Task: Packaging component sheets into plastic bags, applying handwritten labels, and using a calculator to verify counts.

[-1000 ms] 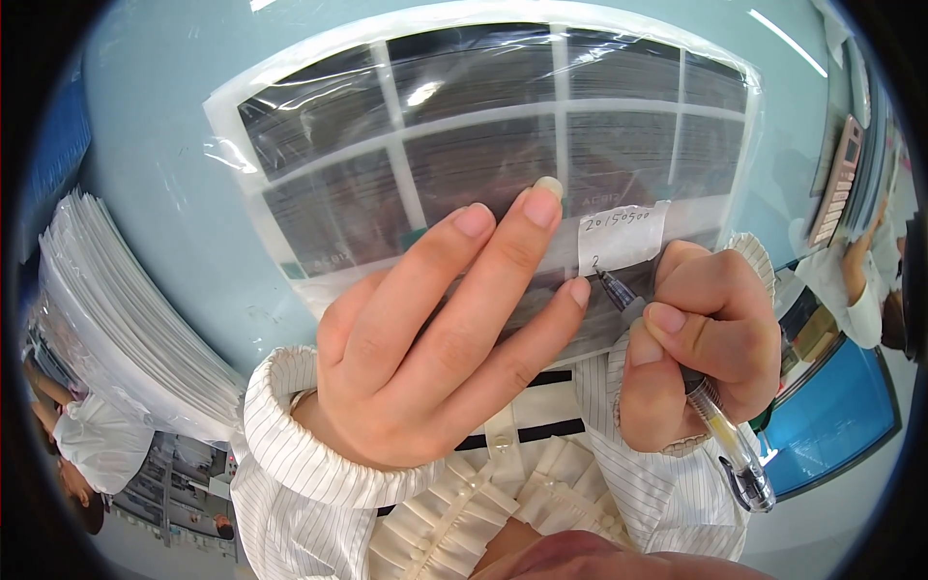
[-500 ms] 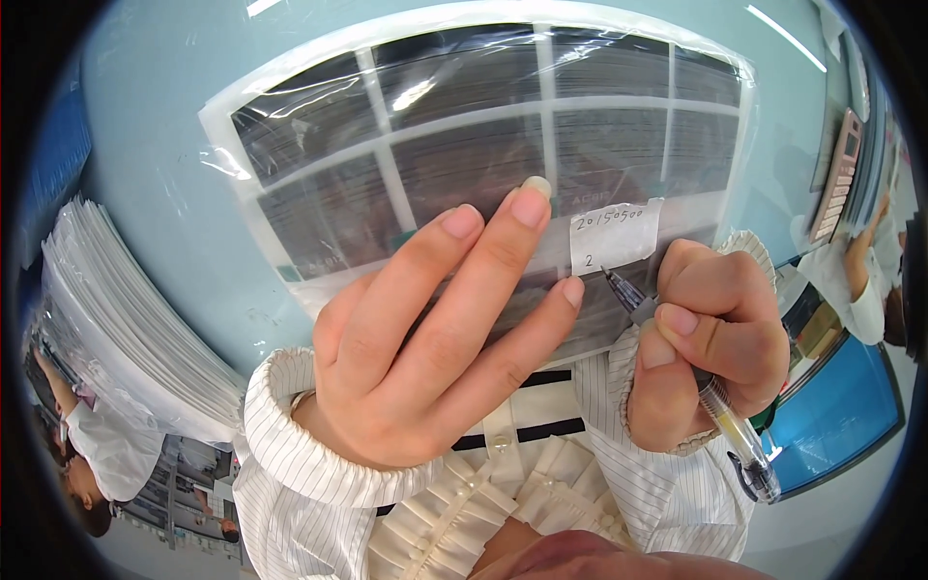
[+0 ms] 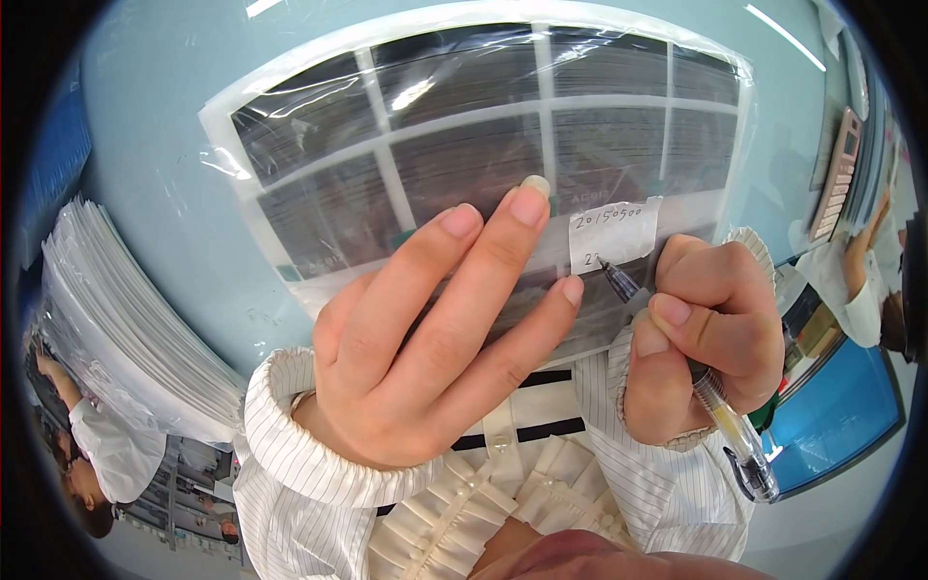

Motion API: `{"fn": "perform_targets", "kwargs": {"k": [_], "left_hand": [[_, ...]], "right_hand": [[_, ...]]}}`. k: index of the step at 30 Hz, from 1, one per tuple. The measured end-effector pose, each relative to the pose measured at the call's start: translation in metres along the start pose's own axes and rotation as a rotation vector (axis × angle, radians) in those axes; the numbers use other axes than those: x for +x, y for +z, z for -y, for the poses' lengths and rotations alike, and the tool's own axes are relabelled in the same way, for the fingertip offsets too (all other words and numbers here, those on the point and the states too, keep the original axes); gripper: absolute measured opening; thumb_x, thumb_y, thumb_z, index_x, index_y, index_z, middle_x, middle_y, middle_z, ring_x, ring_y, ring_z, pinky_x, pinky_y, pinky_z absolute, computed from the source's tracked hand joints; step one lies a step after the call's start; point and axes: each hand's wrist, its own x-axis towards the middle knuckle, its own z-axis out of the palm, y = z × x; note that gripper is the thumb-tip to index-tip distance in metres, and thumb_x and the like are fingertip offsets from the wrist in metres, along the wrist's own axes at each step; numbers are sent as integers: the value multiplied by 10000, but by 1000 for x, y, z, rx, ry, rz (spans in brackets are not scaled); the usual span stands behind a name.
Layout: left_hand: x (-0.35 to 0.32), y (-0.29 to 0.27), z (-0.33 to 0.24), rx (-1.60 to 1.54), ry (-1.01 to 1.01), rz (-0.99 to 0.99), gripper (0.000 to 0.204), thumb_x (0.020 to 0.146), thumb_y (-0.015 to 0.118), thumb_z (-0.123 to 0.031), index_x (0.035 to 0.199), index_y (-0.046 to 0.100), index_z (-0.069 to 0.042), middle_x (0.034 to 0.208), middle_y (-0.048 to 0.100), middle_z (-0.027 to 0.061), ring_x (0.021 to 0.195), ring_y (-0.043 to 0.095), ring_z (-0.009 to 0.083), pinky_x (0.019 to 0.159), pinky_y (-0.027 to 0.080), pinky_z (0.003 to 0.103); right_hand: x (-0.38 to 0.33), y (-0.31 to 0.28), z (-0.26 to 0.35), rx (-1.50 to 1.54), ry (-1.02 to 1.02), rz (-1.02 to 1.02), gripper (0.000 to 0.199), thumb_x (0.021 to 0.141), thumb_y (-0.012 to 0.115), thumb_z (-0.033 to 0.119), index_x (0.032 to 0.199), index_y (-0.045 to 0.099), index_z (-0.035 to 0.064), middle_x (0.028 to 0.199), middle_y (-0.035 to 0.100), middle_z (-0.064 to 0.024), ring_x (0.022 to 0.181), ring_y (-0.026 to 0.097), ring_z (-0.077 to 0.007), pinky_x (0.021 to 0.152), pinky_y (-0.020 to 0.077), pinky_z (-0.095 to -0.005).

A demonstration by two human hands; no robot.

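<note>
A clear plastic bag (image 3: 464, 121) lies in front of me, holding a stack of dark sheets divided by pale strips. Stuck on its near right part is a small white paper label (image 3: 623, 232) with handwriting on it. My left hand (image 3: 435, 319) rests on the bag with its fingers spread, one fingertip close to the label's lower left corner. My right hand (image 3: 720, 333) grips a clear-barrelled pen (image 3: 730, 425) between thumb and fingers. The pen's tip touches the lower part of the label, beside freshly written marks.
At the left stands a thick stack of bagged white sheets (image 3: 126, 319), with something blue (image 3: 58, 155) behind it. A pink calculator (image 3: 838, 174) lies at the right, near a blue tray-like surface (image 3: 836, 416). Other people in white are at both sides.
The pen tip has shifted slightly up and left on the label, and another stroke stands in the lower line. My right hand moved a little with it; my left hand stayed put.
</note>
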Motion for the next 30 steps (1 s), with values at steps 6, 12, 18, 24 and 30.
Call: {"fn": "perform_targets", "kwargs": {"k": [6,12,18,24,30], "left_hand": [[-1,1,1,-2,6,-3,314,865,630,-344,1136,699,-201,1289,576,197,1211,462,317,1007,421,365],[0,0,0,-6,-1,8,328,838,653,-320,1141,697,-202,1294,570,203,1216,461,323,1011,415,373],[0,-1,1,-14,3,4,330,839,650,-316,1144,697,-200,1296,569,205,1217,462,326,1013,412,377],[-1,-2,0,-10,9,9,334,837,651,-321,1143,698,-197,1297,567,208,1217,462,327,1014,412,378],[0,0,3,-19,15,10,347,822,662,-321,1145,697,-198,1303,562,210,1217,464,329,1017,410,379]], "right_hand": [[0,1,1,-8,17,-14,163,751,537,-82,885,506,6,720,467,-86,536,310,-102,485,285,-293],[0,-1,-1,-23,-7,-20,167,742,517,-92,883,503,-3,719,467,-95,533,310,-102,477,283,-292],[0,0,-1,-33,-21,-30,158,743,515,-93,874,502,-7,719,467,-96,535,312,-102,478,286,-290],[-2,2,1,-23,-2,-44,163,751,524,-94,885,493,-6,713,468,-102,543,315,-107,490,290,-289],[-3,0,0,-50,17,-84,163,750,529,-88,879,482,-1,714,468,-108,557,325,-116,494,294,-293]]}}
